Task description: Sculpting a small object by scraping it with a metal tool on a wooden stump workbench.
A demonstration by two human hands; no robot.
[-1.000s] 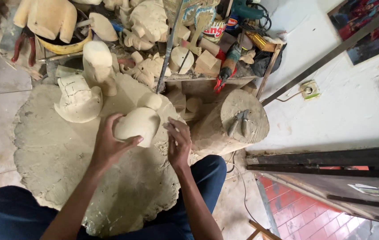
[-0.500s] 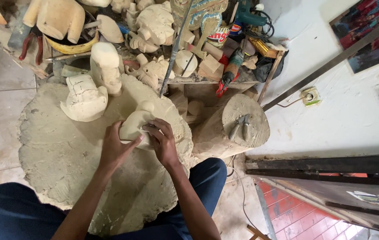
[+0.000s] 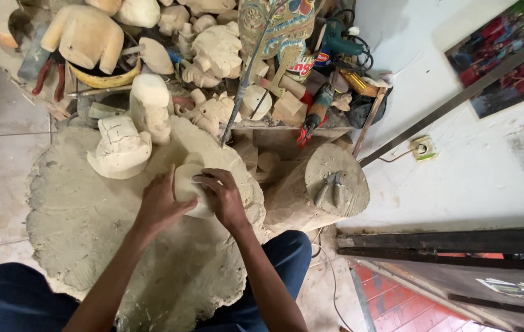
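A pale carved wooden piece [image 3: 186, 184] rests on a big dusty round stump top [image 3: 78, 227] in front of me. My left hand [image 3: 160, 203] cups its left side. My right hand [image 3: 224, 197] lies over its right side, fingers curled onto the top; whether it holds a small tool I cannot tell. Both hands hide most of the piece.
A rounded carved block [image 3: 121, 150] and an upright carved figure [image 3: 150, 107] stand at the stump's far edge. A smaller log [image 3: 326, 197] with pliers [image 3: 331, 187] on it sits to the right. Behind lie many unfinished carvings, tools and a power drill [image 3: 336, 37]. White wall right.
The carved piece and both hands have come closer together; my right hand moved from beside the piece onto its top. The view shifted slightly.
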